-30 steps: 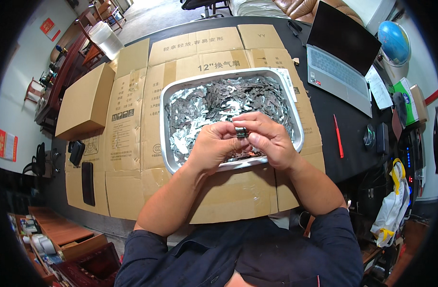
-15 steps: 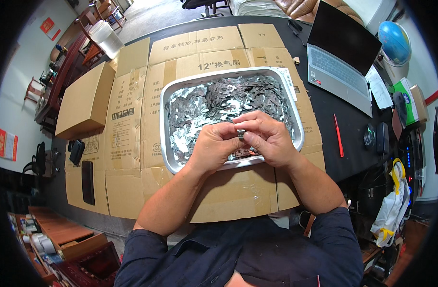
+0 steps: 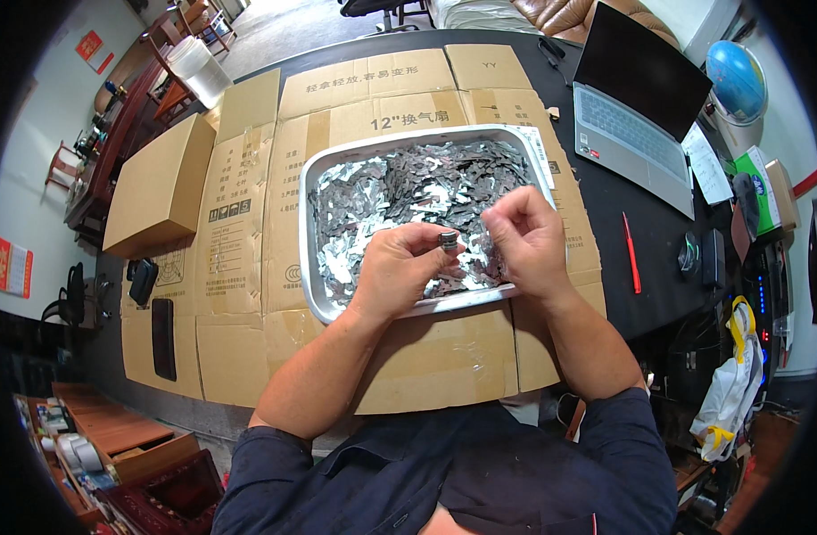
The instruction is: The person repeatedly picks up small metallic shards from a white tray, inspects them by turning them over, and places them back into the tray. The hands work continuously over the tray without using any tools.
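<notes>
Right now the left hand (image 3: 398, 272) is curling nearly closed, its fingertips pinching a small dark metal piece (image 3: 448, 239) that is sticking up just above the knuckles at the middle of the frame. The right hand (image 3: 524, 239) is sitting a little to the right of it, fingers bent loosely inward with the thumb meeting the forefinger; whether anything is lying between them I cannot tell. The two hands are hanging apart with a narrow gap between them, and the small piece is sitting on the left hand's side of that gap.

Both forearms are coming up from the lower edge of the frame, bare below dark blue sleeves, and angling in toward each other so the wrists are hovering over the near rim of a shallow grey metal tray (image 3: 307, 234). The tray is lying in the centre of the frame, filled with a heap of thin silvery and dark metal scraps (image 3: 400, 183), and the hands are hovering over its lower half, directly above the scraps.

The tray is resting on flattened cardboard sheets (image 3: 239, 214) spread across the dark tabletop (image 3: 658, 308). A closed cardboard box (image 3: 159, 187) is standing at the left, an open laptop (image 3: 636, 102) at the upper right, and a red pen (image 3: 631, 252) is lying right of the tray.
</notes>
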`<action>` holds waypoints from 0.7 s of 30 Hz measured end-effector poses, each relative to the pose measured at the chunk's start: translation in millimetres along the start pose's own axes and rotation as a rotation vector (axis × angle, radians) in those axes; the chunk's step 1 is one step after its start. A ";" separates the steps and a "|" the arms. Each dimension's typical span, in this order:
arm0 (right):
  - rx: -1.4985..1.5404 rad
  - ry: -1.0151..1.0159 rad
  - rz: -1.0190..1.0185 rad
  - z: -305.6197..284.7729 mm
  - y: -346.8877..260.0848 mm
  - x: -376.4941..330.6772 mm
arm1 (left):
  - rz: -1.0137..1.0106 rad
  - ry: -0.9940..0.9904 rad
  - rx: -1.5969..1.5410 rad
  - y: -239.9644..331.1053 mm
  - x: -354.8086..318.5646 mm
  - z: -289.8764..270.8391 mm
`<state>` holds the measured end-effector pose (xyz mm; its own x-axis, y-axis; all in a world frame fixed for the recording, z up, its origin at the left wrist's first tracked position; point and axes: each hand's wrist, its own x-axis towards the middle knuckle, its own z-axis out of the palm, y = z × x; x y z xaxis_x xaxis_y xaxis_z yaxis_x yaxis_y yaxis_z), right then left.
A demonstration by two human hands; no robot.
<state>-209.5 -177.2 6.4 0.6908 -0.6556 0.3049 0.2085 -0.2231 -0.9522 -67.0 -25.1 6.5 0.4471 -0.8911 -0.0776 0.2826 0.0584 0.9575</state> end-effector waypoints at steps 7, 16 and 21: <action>-0.249 -0.285 -0.248 -2.6 -12.7 2.2 | 0.056 -0.012 0.239 0.8 -1.4 0.1; -0.248 -0.171 -0.238 5.5 -0.7 -3.5 | 0.026 -0.027 0.505 8.7 -5.3 2.7; -0.127 -0.084 0.015 -1.5 -0.8 -2.5 | -0.028 -0.049 0.275 7.5 -5.2 4.1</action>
<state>-212.5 -176.4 6.4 0.7496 -0.5984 0.2828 0.1118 -0.3066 -0.9453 -70.7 -21.8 15.2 0.3988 -0.9118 -0.0979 0.0502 -0.0849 0.9951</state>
